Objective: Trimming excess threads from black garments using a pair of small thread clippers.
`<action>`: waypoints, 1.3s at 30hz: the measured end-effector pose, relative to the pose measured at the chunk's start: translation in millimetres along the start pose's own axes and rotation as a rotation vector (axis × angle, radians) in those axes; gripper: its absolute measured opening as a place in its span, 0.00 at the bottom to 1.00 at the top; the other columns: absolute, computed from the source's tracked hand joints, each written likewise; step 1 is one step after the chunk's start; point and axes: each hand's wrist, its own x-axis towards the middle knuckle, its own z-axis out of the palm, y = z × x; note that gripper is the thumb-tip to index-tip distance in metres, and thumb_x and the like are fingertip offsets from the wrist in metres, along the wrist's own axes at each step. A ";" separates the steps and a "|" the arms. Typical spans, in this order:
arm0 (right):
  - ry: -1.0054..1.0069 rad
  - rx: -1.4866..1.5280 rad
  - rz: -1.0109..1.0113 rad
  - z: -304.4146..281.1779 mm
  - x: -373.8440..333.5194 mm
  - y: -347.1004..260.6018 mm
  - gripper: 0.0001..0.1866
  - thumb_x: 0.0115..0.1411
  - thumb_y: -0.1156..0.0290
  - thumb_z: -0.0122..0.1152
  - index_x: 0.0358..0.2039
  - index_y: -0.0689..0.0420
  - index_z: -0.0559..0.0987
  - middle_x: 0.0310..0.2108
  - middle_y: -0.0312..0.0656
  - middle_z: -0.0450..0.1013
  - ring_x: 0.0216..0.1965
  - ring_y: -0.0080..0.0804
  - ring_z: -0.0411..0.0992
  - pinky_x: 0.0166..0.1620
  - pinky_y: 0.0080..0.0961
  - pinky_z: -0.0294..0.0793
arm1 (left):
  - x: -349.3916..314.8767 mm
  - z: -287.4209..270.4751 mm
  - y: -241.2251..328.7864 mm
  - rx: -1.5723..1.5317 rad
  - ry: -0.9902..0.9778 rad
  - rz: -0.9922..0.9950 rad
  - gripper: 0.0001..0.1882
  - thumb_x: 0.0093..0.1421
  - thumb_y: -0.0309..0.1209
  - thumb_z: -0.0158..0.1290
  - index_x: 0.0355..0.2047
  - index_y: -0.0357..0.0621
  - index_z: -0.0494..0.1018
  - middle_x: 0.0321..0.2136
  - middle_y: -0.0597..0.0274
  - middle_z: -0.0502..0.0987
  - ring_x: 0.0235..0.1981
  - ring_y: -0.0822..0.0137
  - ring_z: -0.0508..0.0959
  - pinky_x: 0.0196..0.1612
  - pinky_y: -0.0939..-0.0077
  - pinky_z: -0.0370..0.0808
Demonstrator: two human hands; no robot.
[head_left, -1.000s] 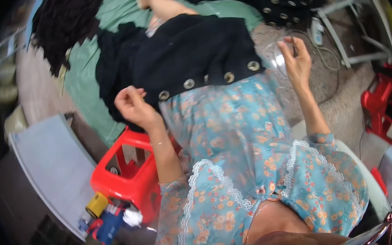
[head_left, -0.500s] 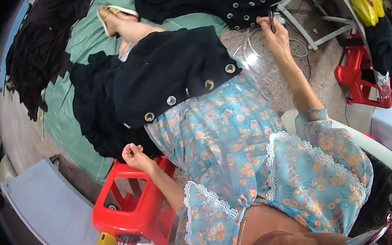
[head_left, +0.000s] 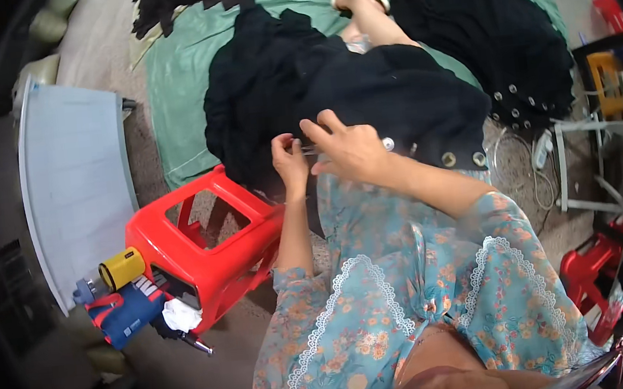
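Note:
A black garment with a row of round metal-rimmed eyelets lies across my lap, over a blue floral dress. My left hand is at the garment's near left part, thumb and fingertips drawn together; what they pinch is too small to make out. Just to its right, my right hand reaches across, index finger raised and the other fingers curled. Thin pale blades of thread snips show between the two hands, blurred; my right hand hides the rest of them.
A red plastic stool stands at my left, with a blue bottle bag and a yellow cylinder beside it. Another black garment with eyelets lies on the green sheet. A metal frame and white cables are at right.
My right hand has come from the far right, where it held the snips, over to my left hand at the lap. The view has turned left, so the scene sits further right.

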 end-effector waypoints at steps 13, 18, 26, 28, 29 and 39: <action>0.306 0.609 0.283 -140.6 -46.4 50.4 0.09 0.56 0.83 0.60 0.39 0.63 0.77 0.33 0.36 0.74 0.35 0.18 0.68 0.40 0.17 0.68 | 20.0 20.2 94.9 -0.116 -0.291 0.498 0.30 0.48 0.22 0.58 0.55 0.41 0.69 0.55 0.51 0.70 0.57 0.51 0.68 0.60 0.65 0.65; 0.275 0.420 -0.230 -227.8 -71.4 39.1 0.16 0.38 0.79 0.56 0.31 0.68 0.81 0.24 0.48 0.77 0.20 0.34 0.72 0.25 0.26 0.69 | 11.1 23.3 152.9 -0.252 -0.393 0.637 0.24 0.54 0.32 0.58 0.52 0.39 0.71 0.50 0.50 0.73 0.52 0.52 0.72 0.57 0.64 0.67; 1.196 0.271 -0.105 -290.8 -195.6 100.5 0.19 0.52 0.79 0.65 0.46 0.67 0.76 0.45 0.49 0.73 0.47 0.41 0.74 0.55 0.42 0.72 | -14.0 24.9 191.8 -0.102 -0.557 0.891 0.31 0.49 0.40 0.67 0.51 0.39 0.72 0.52 0.50 0.73 0.51 0.47 0.73 0.56 0.58 0.68; 1.215 0.265 -0.221 -298.6 -200.7 93.3 0.20 0.52 0.82 0.65 0.47 0.68 0.76 0.43 0.51 0.75 0.44 0.41 0.76 0.52 0.39 0.75 | -21.5 31.8 194.8 -0.100 -0.556 0.902 0.34 0.49 0.40 0.67 0.54 0.39 0.70 0.55 0.49 0.71 0.53 0.46 0.71 0.57 0.58 0.67; 1.218 0.255 -0.219 -306.4 -204.4 88.9 0.20 0.52 0.82 0.65 0.47 0.68 0.76 0.43 0.51 0.75 0.44 0.41 0.76 0.52 0.39 0.75 | -23.1 35.5 199.4 -0.093 -0.543 0.911 0.37 0.49 0.40 0.67 0.57 0.39 0.69 0.57 0.48 0.68 0.55 0.46 0.69 0.58 0.57 0.66; 1.338 0.217 -0.319 -350.5 -270.4 52.5 0.11 0.58 0.64 0.60 0.33 0.60 0.79 0.23 0.41 0.62 0.24 0.30 0.59 0.30 0.29 0.60 | 34.5 68.0 198.9 0.383 -0.470 1.014 0.13 0.50 0.23 0.54 0.38 0.45 0.74 0.33 0.59 0.74 0.41 0.53 0.77 0.41 0.58 0.74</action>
